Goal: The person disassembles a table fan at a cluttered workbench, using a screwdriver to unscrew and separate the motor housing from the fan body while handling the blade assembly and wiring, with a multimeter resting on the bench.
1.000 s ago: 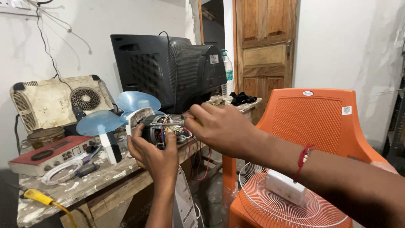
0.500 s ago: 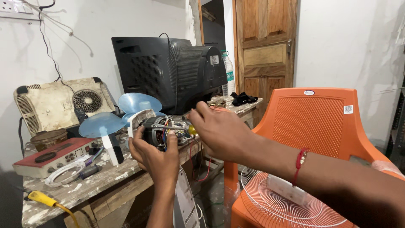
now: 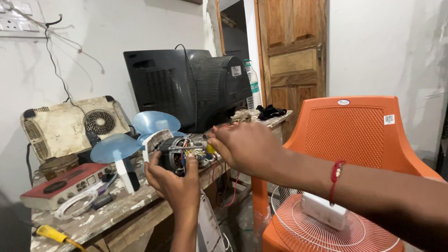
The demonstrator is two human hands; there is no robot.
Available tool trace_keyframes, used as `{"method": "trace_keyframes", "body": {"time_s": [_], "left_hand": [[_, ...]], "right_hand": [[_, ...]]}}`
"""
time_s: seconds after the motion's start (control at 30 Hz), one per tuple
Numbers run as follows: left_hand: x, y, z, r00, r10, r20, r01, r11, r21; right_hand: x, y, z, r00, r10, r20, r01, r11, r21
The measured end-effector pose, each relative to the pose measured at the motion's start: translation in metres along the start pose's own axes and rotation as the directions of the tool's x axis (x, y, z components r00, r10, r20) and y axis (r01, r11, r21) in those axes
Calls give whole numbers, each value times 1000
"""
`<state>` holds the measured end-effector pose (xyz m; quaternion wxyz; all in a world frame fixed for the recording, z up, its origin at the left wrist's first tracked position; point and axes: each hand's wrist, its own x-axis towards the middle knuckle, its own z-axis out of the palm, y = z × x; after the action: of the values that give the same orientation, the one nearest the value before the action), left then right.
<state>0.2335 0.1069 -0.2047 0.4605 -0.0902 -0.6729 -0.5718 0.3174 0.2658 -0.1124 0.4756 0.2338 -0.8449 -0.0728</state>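
Fan motor out of its housing, both my hands on it at centre frame.

I judge the job mid-way: the fan motor point(image 3: 179, 156) is bare, its copper windings and coloured wires exposed, the blue fan blades point(image 3: 140, 135) still on its far side, and the white wire fan guard point(image 3: 322, 228) lies apart on the orange chair point(image 3: 359, 140) at lower right, a small white box point(image 3: 324, 211) resting on it; reassembly looks undone. My left hand point(image 3: 175, 184) grips the motor from below, fingers wrapped round its body. My right hand point(image 3: 245, 147), just right of centre, pinches at the wires on the motor's near end; what it holds exactly I cannot tell. The motor sits between both hands, above the edge of the worn workbench point(image 3: 112, 212).
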Motion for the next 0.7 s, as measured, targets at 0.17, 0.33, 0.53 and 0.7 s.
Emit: {"method": "trace_keyframes", "body": {"time_s": [0.17,0.33,0.53,0.7], "left_hand": [[1,-5,0,1000,7,-7,-7,999,-47],[0,-9,1,1000,-11,8,11,1000,-14],[2,-5,0,996,-80,44,80,997,-3],[1,-1,-4,988,-134,80,137,990,-25]], "right_hand": [[-5,12,10,969,-247,-32,246,969,-27],[-6,14,4,831,-530,-168,450,819,-356],[7,-1,-3,663,420,620,-700,642,313],[4,3,3,898,234,373,-395,804,446]]}}
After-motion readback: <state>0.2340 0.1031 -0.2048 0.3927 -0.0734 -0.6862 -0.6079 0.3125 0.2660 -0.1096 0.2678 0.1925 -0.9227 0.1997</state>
